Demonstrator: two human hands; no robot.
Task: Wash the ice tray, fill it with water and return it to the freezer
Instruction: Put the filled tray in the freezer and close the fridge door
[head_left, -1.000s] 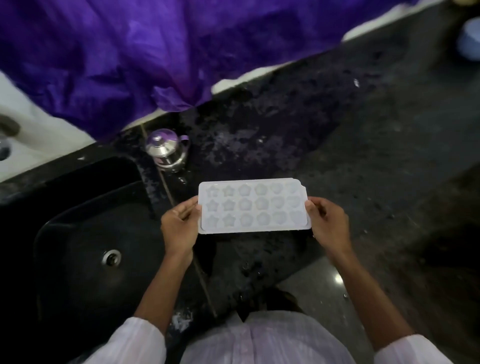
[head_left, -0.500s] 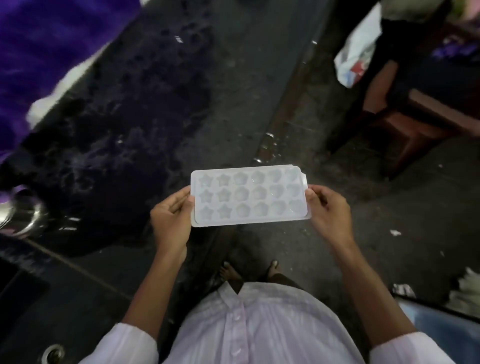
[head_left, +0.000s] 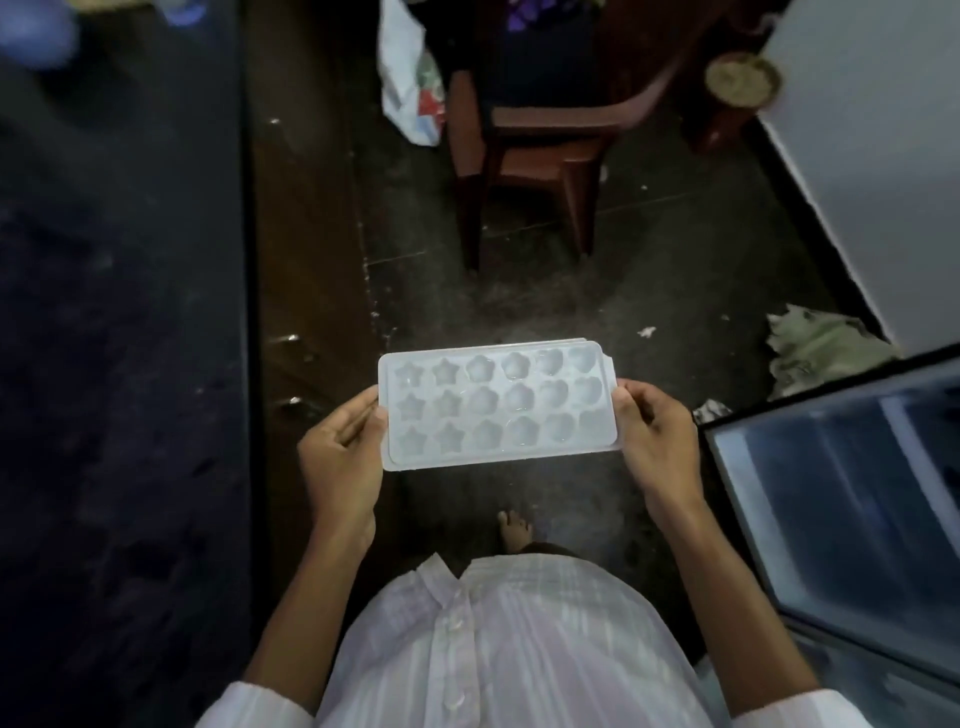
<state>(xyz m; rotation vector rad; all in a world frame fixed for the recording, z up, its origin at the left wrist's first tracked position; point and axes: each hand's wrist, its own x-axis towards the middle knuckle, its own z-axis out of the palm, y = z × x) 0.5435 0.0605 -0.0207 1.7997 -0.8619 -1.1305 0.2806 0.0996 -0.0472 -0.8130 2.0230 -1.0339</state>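
While standing between counter (head_left: 114, 364) and what's probably the open freezer (head_left: 841, 519), carrying the ice tray (head_left: 498, 405) level over the floor (head_left: 649, 270).
Clamping fingers of left hand (head_left: 340, 462) and right hand (head_left: 657, 447) on the short ends, with the long axis lying left-right; probably swinging toward near right next, leading with the closer right hand, dodging its frame.

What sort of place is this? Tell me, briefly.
Probably a home kitchen: a dark stone counter on the left, what looks like a fridge on the right, and an ice tray.
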